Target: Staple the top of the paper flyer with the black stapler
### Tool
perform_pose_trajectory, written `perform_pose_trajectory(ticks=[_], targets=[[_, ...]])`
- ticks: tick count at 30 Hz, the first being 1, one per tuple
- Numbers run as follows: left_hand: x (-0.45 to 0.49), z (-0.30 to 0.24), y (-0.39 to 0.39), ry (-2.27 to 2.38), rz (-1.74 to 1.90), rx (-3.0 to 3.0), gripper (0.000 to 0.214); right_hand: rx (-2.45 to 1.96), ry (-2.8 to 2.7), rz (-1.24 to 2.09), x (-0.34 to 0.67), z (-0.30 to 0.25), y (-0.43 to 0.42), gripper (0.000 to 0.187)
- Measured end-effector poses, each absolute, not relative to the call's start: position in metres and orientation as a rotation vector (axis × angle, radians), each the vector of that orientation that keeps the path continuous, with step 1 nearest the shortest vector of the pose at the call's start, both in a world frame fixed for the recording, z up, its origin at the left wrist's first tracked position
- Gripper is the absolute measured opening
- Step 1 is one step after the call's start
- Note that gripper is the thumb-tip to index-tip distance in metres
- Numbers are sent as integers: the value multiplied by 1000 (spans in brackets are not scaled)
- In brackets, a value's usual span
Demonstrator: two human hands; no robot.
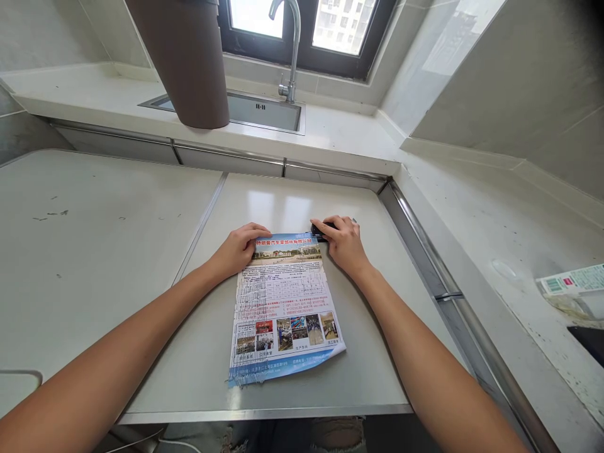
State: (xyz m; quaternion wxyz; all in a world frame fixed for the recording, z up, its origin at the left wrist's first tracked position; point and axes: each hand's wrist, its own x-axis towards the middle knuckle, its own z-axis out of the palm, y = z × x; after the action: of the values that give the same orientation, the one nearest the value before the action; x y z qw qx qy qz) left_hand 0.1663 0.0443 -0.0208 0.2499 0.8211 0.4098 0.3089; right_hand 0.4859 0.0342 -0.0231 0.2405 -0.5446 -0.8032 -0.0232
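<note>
A printed colour flyer (285, 308) with photos and blue borders lies flat on the white counter panel (358, 352) in front of me. My left hand (238, 248) presses down on the flyer's top left corner, fingers curled over the edge. My right hand (344, 242) rests at the top right corner, fingers closed on a small black object (319, 231) that sits at the flyer's top edge. Most of that object is hidden under the fingers.
A steel sink (264, 110) with a tall tap (291, 50) lies behind, below a window. A brown cylinder (189, 60) hangs at the upper left. Metal rails (419, 245) border the panel. Papers and a dark item (573, 292) lie on the right counter.
</note>
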Motion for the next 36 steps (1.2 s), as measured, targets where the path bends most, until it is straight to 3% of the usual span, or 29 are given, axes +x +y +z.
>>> perform_pose_trajectory(ticks=[7, 28, 36], targets=[[166, -22, 44, 1120, 850, 2245, 45, -1515, -2145, -26, 479, -20, 32, 39], [166, -31, 46, 1188, 756, 2379, 47, -1638, -2056, -139, 473, -16, 26, 61], [167, -29, 46, 1265, 757, 2370, 35, -1833, -1703, -192, 495, -11, 30, 34]])
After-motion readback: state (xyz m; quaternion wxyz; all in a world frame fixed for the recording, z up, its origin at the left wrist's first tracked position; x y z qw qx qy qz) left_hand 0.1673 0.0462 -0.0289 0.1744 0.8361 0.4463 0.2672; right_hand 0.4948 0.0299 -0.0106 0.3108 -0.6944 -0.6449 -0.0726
